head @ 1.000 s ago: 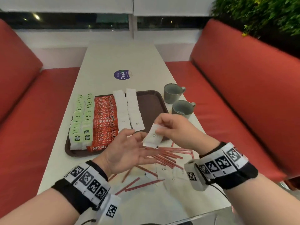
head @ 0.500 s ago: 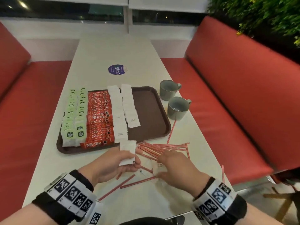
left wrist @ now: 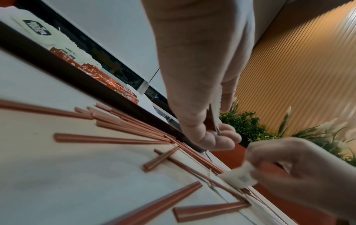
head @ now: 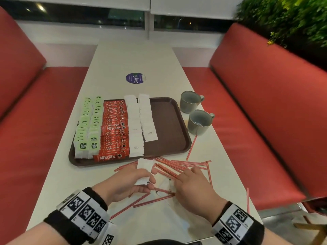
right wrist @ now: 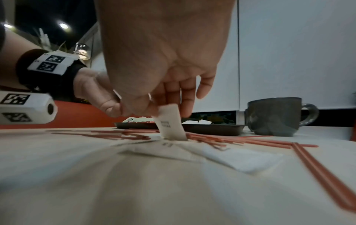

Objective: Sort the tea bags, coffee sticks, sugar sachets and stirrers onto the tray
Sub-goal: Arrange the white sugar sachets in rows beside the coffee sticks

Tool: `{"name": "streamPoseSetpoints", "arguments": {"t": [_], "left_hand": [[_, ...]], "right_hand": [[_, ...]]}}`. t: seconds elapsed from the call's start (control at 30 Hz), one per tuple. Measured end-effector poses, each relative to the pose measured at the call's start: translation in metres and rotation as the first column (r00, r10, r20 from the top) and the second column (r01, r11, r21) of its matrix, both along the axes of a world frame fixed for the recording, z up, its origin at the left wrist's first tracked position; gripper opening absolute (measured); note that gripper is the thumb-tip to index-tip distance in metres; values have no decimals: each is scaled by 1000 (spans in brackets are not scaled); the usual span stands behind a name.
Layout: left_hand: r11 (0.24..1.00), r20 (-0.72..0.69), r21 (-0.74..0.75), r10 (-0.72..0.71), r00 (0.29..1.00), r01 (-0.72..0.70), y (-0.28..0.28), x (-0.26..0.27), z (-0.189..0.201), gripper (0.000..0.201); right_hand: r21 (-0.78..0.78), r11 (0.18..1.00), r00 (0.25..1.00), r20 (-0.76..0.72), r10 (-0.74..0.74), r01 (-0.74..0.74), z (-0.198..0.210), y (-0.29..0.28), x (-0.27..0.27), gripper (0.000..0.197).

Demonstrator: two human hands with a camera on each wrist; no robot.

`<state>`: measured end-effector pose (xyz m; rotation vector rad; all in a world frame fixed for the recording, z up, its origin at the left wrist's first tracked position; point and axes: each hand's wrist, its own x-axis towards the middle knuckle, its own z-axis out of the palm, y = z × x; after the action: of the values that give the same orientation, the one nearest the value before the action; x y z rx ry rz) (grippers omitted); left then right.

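My left hand [head: 141,179] holds white sugar sachets [head: 144,171] upright just in front of the brown tray [head: 169,121]; in the left wrist view the sachet's edge [left wrist: 214,120] shows between thumb and fingers. My right hand [head: 185,179] is down on the table, pinching another sugar sachet [right wrist: 170,123] and lifting its end. On the tray lie rows of green tea bags [head: 88,128], red coffee sticks [head: 115,129] and sugar sachets [head: 139,124]. Red stirrers [head: 182,165] are scattered on the table around both hands.
Two grey cups [head: 190,101] [head: 200,122] stand right of the tray. More loose sachets [right wrist: 240,158] lie flat under my right hand. The tray's right third is bare. Red benches [head: 265,112] flank the table; a round sticker [head: 135,78] sits farther back.
My right hand passed its sachet to the left hand, then dropped to the table and pinched another one. The left hand closed on the sachets and stayed in front of the tray.
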<state>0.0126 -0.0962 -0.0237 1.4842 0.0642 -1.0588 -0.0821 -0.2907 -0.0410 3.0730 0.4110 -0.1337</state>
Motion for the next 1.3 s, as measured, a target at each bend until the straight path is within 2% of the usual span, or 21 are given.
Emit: {"name": "streamPoseSetpoints", "arguments": {"t": [0.07,0.1,0.13,0.17,0.23,0.27,0.3,0.43,0.5,0.57,0.6,0.67,0.73,0.77,0.83,0.9,0.97,1.3], "left_hand": [[1000,-9,11,-2,1000,2,-3,4,0,27],[1000,-2,17,-14,1000,14,-4,6,1,31],[999,9,18,-29,1000,28,-7,8,1,33],[999,22,16,-39,999,39,-10,10,3,35],[999,44,14,-46,998,45,-18,12,7,38],[998,48,11,-55,997,54,-22,12,10,38],[997,39,-5,-76,996,77,-26,12,13,38],[946,-44,-151,-296,954,286,-35,4,18,36],[920,-68,-160,-371,926,357,-37,2,16,27],[918,-97,-138,-386,917,372,-37,0,13,17],[924,-126,-134,-374,919,358,-36,0,11,17],[946,-178,-132,-316,932,295,-29,0,7,23],[972,-194,-115,-226,955,207,-20,1,1,27],[981,-196,-107,-181,964,163,-16,2,-1,27],[991,-183,-88,-119,976,105,-9,3,-3,25],[995,-160,-64,-84,984,75,-5,4,-4,22],[997,-157,-53,-61,986,53,-5,3,-4,22],[997,-131,-43,-67,989,62,-14,-2,-3,23]], "right_hand": [[137,981,987,59,-148,139,9,-5,4,11],[240,944,968,53,-244,225,14,-8,7,16],[352,882,941,8,-337,313,20,-12,11,18],[485,775,907,-108,-407,406,25,-17,15,17],[680,520,848,-325,-419,517,34,-23,20,15],[713,461,841,-365,-399,528,39,-25,22,15],[730,445,850,-381,-364,518,43,-25,22,15],[725,534,900,-360,-246,435,53,-13,23,21],[736,551,918,-343,-197,393,54,-3,22,31],[762,531,929,-290,-232,370,51,0,22,26],[755,556,934,-228,-276,349,49,-3,21,20],[614,714,936,-136,-324,336,43,-14,16,9],[324,866,923,-188,-336,381,35,-25,4,12],[174,897,902,-232,-363,406,29,-29,-3,19],[-24,904,867,-272,-417,427,18,-32,-15,35],[-87,896,856,-266,-442,436,8,-31,-21,48],[-100,891,861,-227,-454,443,1,-29,-22,52],[-178,912,899,-184,-399,368,-6,-16,-24,29]]}}
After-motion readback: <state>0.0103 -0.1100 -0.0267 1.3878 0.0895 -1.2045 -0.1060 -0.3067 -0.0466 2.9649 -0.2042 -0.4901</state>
